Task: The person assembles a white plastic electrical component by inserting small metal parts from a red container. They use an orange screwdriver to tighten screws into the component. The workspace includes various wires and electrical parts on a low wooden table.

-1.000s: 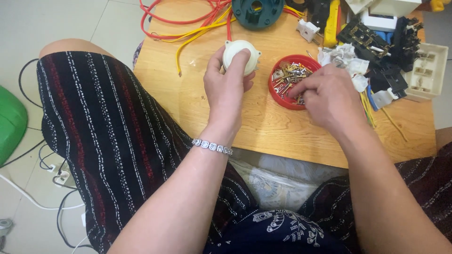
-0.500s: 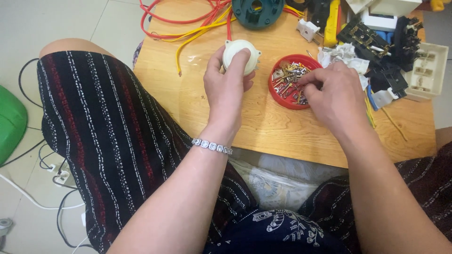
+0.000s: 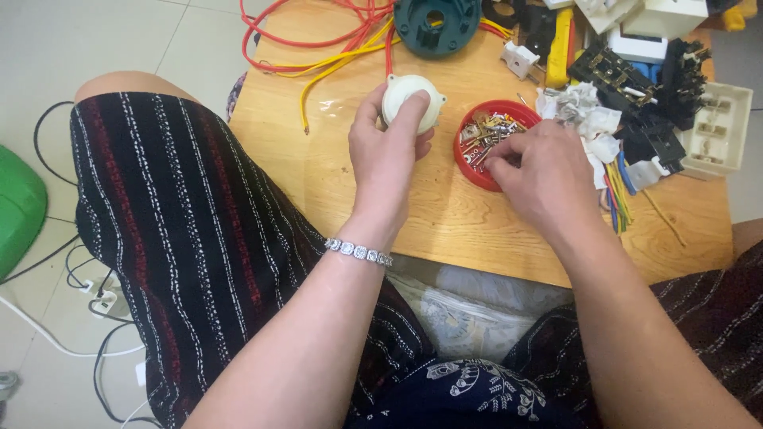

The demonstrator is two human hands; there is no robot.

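My left hand (image 3: pixel 387 155) grips a round white plastic part (image 3: pixel 410 102) and holds it on the wooden table (image 3: pixel 334 171). A sparkling bracelet sits on that wrist. My right hand (image 3: pixel 542 176) reaches into a red round dish (image 3: pixel 470 159) full of small metal screws and contacts (image 3: pixel 486 129); its fingertips are pinched among them. I cannot tell whether a piece is between the fingers.
Red and yellow wires (image 3: pixel 334 44) lie at the table's back left beside a dark green round part (image 3: pixel 437 24). Crumpled white paper (image 3: pixel 584 111), black parts (image 3: pixel 636 79) and a cream switch body (image 3: pixel 719 131) crowd the right. A green object (image 3: pixel 16 206) and cables lie on the floor.
My right hand has shifted a little to the left, deeper into the red dish. My left hand keeps the white part in the same place.
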